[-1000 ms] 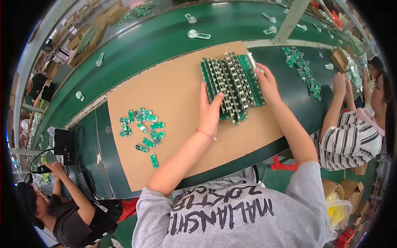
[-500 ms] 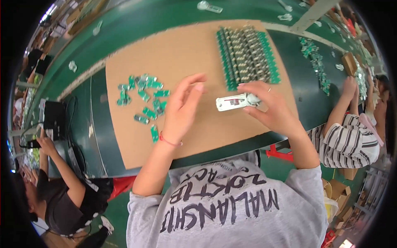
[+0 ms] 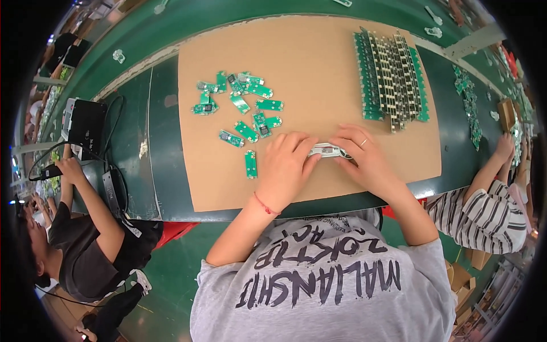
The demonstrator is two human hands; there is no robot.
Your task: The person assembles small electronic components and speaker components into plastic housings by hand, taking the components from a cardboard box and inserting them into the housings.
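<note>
A white plastic housing point(image 3: 326, 150) with an open cavity lies between my hands, low over the cardboard sheet point(image 3: 307, 68). My left hand point(image 3: 286, 162) closes on its left end, thumb and fingers pinching it. Around its right, rounded end my right hand point(image 3: 364, 157) is curled, a ring on one finger. Small parts inside the cavity are too tiny to make out. To the left of my left hand several loose green circuit boards point(image 3: 245, 131) are scattered. Beyond my right hand stands a block of stacked circuit board panels point(image 3: 393, 80).
A strip of green boards point(image 3: 468, 108) lies on the dark bench to the right. On the left are a black device point(image 3: 88, 128) with cables and a co-worker's hand point(image 3: 69, 169). Another person in a striped shirt point(image 3: 484, 216) sits at right. White plastic pieces point(image 3: 118, 56) dot the far surface.
My left hand, free and raised half a second ago, has come over to the housing's left end. The housing is lower and nearer my body. The whole view has shifted.
</note>
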